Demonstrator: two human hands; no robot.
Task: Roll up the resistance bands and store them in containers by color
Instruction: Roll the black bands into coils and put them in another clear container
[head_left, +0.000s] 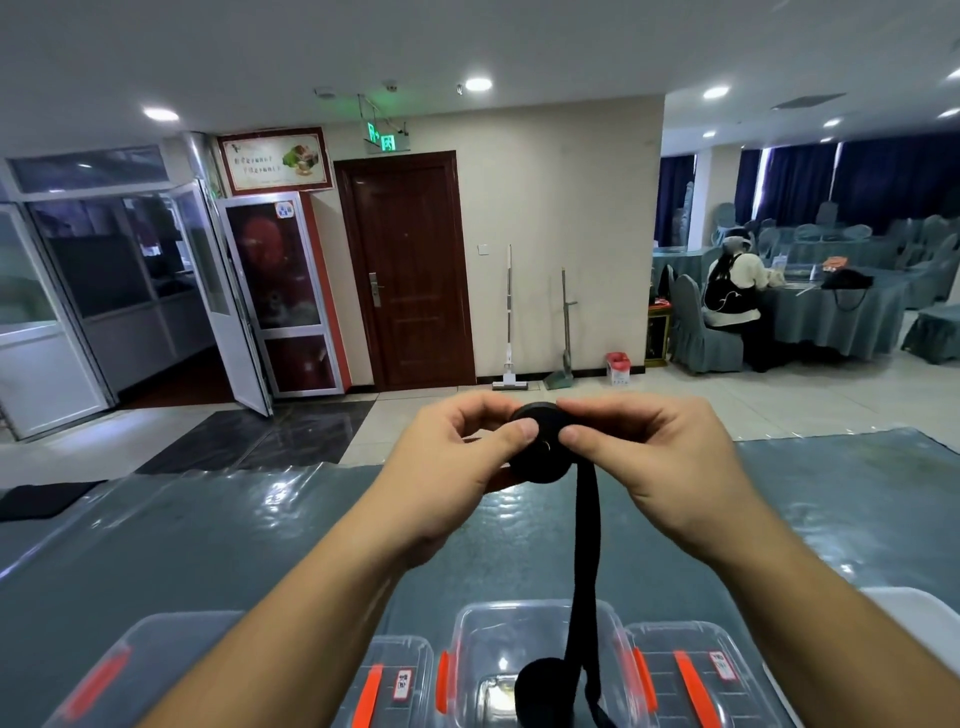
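Presently, we observe both hands raised above a table (182, 525) covered in a glossy grey-green sheet. The left hand (447, 467) and the right hand (660, 467) meet at a black resistance band (537, 449), most of which is wound into a tight disc. We note the left thumb pressed on the disc's near face with the fingers curled behind it, and the right thumb and fingers pinching its right edge. Neither hand is spread. The unrolled tail of the band hangs straight down from the disc.

Directly below, we record an open clear container (535, 654) with orange latches at the table's near edge. A second black roll (545, 691) lies inside it, and the hanging tail reaches down into the same container, just beside that roll. Whether tail and roll touch, we cannot tell.

To its left stands a closed container (395, 680) with an orange strip and a white label; to its right, another lidded container (696, 675) of the same kind. A further clear lid (119, 670) lies at far left.

Beyond the table, we note a dark wooden door (410, 270), a mop (509, 322) leaning on the wall, and a seated person (732, 291) at a draped table.
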